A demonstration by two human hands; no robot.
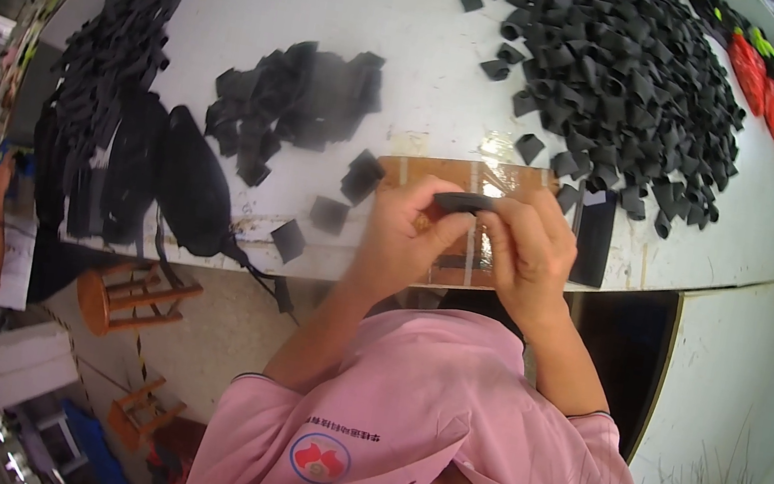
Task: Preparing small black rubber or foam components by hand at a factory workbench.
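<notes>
Both hands pinched one black strip [463, 200]: left hand [405, 235] and right hand [530, 249] held opposite ends, above brown board [439, 171]; black pile [626, 77] far right.

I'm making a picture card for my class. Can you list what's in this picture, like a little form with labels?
Left hand: pinches one end of a small black piece
Right hand: grips its other end
Under hands: brown taped patch on white table
Far right: big heap of black pieces
Middle: smaller black pile
Left: black straps, black bag
Corner: red items
Floor: wooden stool
</notes>
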